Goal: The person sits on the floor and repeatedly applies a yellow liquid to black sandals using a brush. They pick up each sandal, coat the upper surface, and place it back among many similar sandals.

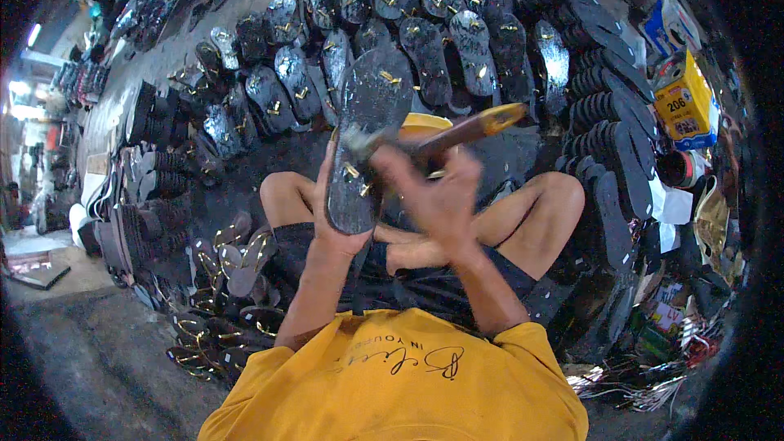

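My left hand (pixel 340 238) grips a dark sandal sole (pixel 371 98) from below and along its left side, holding it raised over my lap. Small gold strap ends show on the sole's upturned face. My right hand (pixel 441 196) is closed round a brush (pixel 461 131) with a brown handle and yellow end. The brush's pale head, blurred by motion, lies over the middle of the sole. Behind the brush a yellow round container (pixel 426 124) is partly hidden.
Rows of black soles (pixel 429 57), several shiny, lie in an arc on the floor ahead. Soles (pixel 612 147) are stacked at the right, near a yellow box (pixel 686 102). Sandals with gold straps (pixel 233 265) lie by my left knee. White strips (pixel 633 384) lie at the lower right.
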Demonstrator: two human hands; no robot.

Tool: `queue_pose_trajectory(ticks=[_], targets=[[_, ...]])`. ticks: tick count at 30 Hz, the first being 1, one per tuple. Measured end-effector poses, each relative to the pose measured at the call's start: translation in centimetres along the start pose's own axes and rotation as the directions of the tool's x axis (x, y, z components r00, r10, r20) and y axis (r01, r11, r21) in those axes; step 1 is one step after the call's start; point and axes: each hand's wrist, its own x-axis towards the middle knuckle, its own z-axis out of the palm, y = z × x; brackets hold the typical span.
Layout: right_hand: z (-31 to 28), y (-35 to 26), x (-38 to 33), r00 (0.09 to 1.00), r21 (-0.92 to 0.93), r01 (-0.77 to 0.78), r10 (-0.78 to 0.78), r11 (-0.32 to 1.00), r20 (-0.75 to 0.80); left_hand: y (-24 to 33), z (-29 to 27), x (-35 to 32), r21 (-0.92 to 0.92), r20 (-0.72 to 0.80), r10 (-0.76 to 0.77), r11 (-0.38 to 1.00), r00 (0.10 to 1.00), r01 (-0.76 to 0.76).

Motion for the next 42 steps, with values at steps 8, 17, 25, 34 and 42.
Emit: queue_pose_trajectory(ticks=[8,17,25,34,42], targets=[[0.1,1.6,-2.9,0.994,-0.141,0.085,-0.093,0.986,-0.054,-2.6,-2.4,0.7,-0.031,-0.053,0.062,0.997,0.997,-0.064],[-1.4,0.0,-0.7,0.931,-0.2,0.359,-0.364,0.912,0.01,-0.2,2.3,-0.5,-0.391,0.233,-0.046,0.91,0.971,0.136],[-3.3,-1.3,1.1,0.814,-0.209,0.579,-0.541,0.788,0.211,0.2,3.1,-0.3,-0.115,0.119,0.0,0.993,0.993,0.014],[-3.6,0.4,1.6,0.965,0.056,0.027,-0.011,0.998,-0.264,0.9,4.6,0.2,-0.444,0.028,-0.197,0.876,0.98,0.189],[-3.3,-1.0,1.8,0.961,-0.144,0.275,-0.269,0.951,0.06,-0.2,0.7,-0.6,-0.121,0.149,-0.233,0.96,0.961,0.251]])
